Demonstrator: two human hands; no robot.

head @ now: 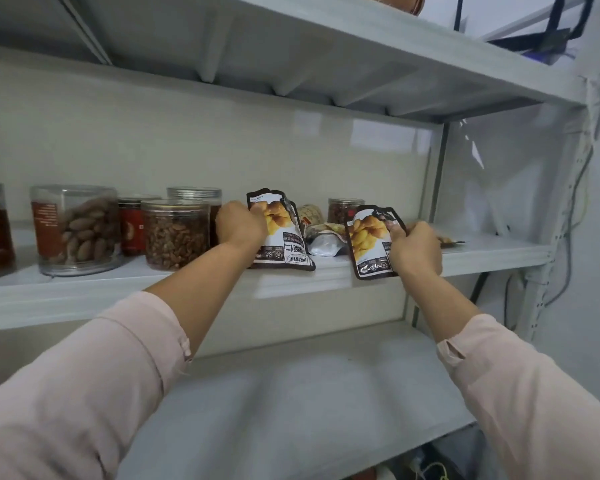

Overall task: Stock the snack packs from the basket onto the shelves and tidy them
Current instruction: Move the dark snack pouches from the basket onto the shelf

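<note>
Two hands at centre frame each grip a snack pack: left hand [240, 226] holds the left pack [283, 237], right hand [417, 251] the right pack [369, 244], on the shelf [492, 252].

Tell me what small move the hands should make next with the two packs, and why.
Probably the right hand should push the right pack back and stand it beside the left pack, which the left hand grips upright on the shelf. The right pack's lower edge seems to hang over the shelf's front edge.
</note>
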